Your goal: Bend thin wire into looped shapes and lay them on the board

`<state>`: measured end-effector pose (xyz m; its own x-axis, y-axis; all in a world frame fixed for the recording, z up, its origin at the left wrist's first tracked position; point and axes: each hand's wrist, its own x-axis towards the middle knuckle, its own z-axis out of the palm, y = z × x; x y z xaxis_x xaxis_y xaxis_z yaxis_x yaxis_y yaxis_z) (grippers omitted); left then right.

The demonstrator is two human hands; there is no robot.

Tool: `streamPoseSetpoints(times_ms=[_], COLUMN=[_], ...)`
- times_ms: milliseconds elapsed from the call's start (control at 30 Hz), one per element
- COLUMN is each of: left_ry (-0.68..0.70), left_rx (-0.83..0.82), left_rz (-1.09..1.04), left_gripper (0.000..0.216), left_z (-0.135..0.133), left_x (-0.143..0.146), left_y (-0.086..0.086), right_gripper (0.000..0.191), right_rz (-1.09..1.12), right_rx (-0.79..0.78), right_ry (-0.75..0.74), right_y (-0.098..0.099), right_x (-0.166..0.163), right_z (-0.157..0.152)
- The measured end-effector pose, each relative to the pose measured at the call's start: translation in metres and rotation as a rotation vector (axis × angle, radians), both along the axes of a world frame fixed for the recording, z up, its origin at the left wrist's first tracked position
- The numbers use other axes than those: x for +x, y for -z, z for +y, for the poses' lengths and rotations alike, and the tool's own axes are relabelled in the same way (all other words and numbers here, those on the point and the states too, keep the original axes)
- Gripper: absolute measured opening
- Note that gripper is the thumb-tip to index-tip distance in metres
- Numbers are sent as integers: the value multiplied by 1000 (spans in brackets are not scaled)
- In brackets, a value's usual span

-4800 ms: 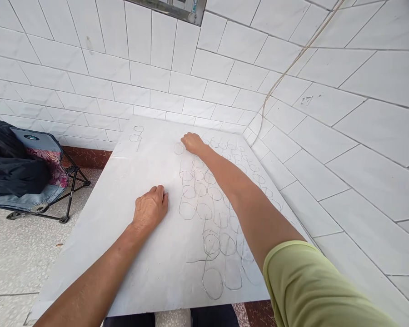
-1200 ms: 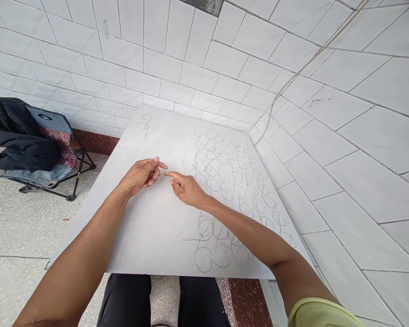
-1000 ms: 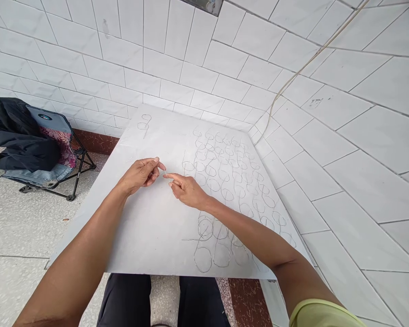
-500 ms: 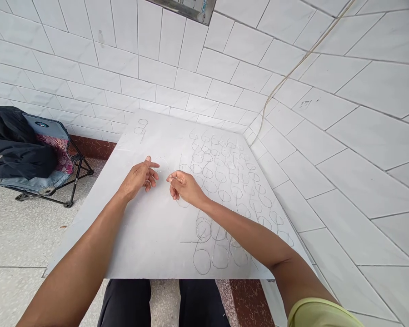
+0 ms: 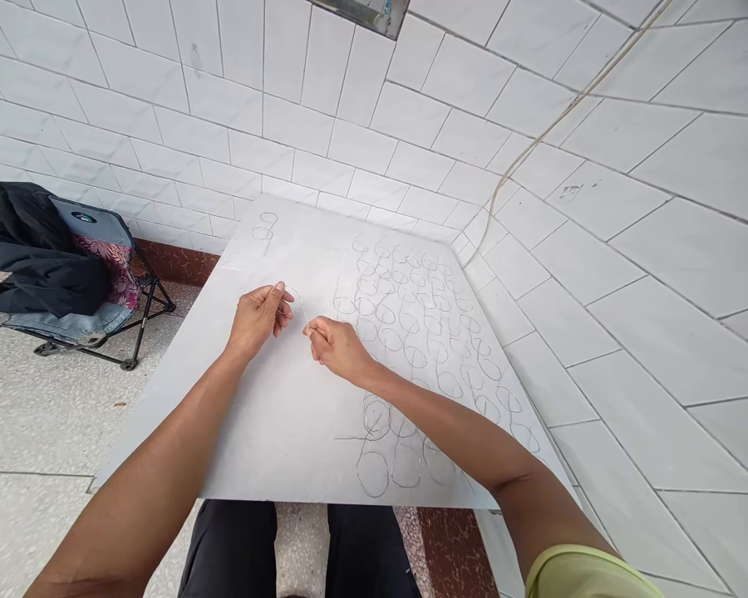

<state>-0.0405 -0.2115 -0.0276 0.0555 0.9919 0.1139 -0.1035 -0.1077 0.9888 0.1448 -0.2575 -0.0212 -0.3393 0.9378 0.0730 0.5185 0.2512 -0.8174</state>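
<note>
Sleeve: lime-green [image 5: 589,573], lower right corner, on the person's R arm.
Trousers: dark [image 5: 230,548], bottom ctr, below the table edge.
R hand: ctr of frame [image 5: 340,345], thumb + index pinched tight on one end of the wire, other fingers curled in.
L hand: just left of ctr [image 5: 258,320], half curled, thumb against fingers w/ the wire's other part btwn them.
Wire: thin, silvery, shiny [image 5: 300,301]; ctr of frame, btwn both hands, bent in a smooth open arc; rest hidden in fingers.
Wire axis: slants upper left to lower right, hand to hand; bulge faces upper right, R-hand end points down.
Tabletop: white, smooth, faint sheen [image 5: 274,440], fills mid-frame.
Bent wire pcs: rows of loops w/ thin tails [image 5: 405,311], right half of table; lowest ones near bottom edge.
Two-loop pc: alone [image 5: 265,233], table's upper left.
Chair: folding, grey-blue + pink pattern [image 5: 103,324], far left, dark cloth [image 5: 50,257] on it.
Floor: pale, speckled [image 5: 43,432], lower left.
Wall: white tile, dark grout [image 5: 162,124], across top + right; cable [image 5: 539,137] runs down to the corner, upper right.
</note>
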Motion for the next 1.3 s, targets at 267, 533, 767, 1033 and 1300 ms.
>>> streamPoseSetpoints(times_ms=[267,533,767,1033,1300], left_ry=[28,83,84,-235,-229], left_rx=[-32,-30,-10,-88,-81], left_rz=[-3,27,82,235,452], left_gripper=[41,43,52,70,65], left_z=[1,-1,-2,8,0], left_x=[-8,-10,-9,-12,-8], left_y=[-6,-6,-7,8,4], right_gripper=[20,32,20,10,15], right_rz=[-161,-70,17,25,23], right_rx=[153,-3,-120,-133,-248], right_ry=[-72,-33,28,126,298], right_y=[0,0,-7,-14,-13], right_x=[-2,-1,-3,-8,-42], right_z=[4,1,-1,57,200])
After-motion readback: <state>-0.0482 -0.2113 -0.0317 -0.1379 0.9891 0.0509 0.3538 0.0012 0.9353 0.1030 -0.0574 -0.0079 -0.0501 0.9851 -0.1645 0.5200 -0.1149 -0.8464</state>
